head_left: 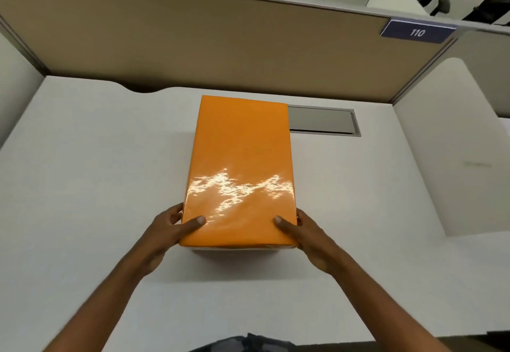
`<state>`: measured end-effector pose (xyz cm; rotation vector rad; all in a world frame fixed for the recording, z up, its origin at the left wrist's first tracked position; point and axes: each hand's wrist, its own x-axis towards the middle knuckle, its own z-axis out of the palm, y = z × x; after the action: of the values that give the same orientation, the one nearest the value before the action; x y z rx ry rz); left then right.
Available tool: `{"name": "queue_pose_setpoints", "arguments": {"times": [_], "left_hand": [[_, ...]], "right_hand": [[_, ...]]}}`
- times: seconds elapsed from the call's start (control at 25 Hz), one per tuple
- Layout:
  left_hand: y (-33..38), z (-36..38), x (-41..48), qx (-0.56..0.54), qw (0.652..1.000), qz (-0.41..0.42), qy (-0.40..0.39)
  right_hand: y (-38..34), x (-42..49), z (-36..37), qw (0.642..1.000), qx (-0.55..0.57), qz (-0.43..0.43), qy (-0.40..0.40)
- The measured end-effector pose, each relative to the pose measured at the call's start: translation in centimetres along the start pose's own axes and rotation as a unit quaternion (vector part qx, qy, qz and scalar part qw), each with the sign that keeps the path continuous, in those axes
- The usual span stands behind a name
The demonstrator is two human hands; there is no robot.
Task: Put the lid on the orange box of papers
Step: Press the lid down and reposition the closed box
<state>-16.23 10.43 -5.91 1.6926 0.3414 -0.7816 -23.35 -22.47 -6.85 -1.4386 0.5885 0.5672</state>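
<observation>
Both hands, left (168,230) and right (306,234), clamp the near corners of the glossy orange rectangular lid (240,169), mid white worktop (82,172); the box beneath is almost entirely hidden.

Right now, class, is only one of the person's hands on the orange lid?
No: both the left hand and the right hand grip the near corners of the orange lid.

Both forearms are bare, with no sleeves, watch, bracelet or rings showing on the left hand (168,230) or the right hand (309,235). The nails are short and plain. At the bottom edge a patch of dark grey clothing (242,344) with a mottled pattern shows.
</observation>
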Motion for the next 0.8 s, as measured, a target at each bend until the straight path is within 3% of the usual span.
{"name": "queue_pose_setpoints", "arguments": {"times": [0.2,0.44,0.64,0.8], "left_hand": [[0.4,0.2,-0.3,-0.036,0.999,-0.033,-0.018],[1.0,3.3,-1.0,-0.020,0.998,0.007,0.063],[0.9,2.4,-4.3,-0.017,0.993,0.040,0.110],[2.7,-2.3,-7.1,-0.040,0.983,0.089,0.154]], "right_hand": [[-0.2,0.1,-0.7,0.999,0.005,0.014,-0.029],[-0.8,0.2,-1.6,1.000,-0.013,0.005,-0.011],[-1.9,-0.6,-0.9,0.998,-0.038,-0.046,-0.037],[-5.5,-0.2,3.6,0.990,-0.048,-0.120,-0.063]]}}
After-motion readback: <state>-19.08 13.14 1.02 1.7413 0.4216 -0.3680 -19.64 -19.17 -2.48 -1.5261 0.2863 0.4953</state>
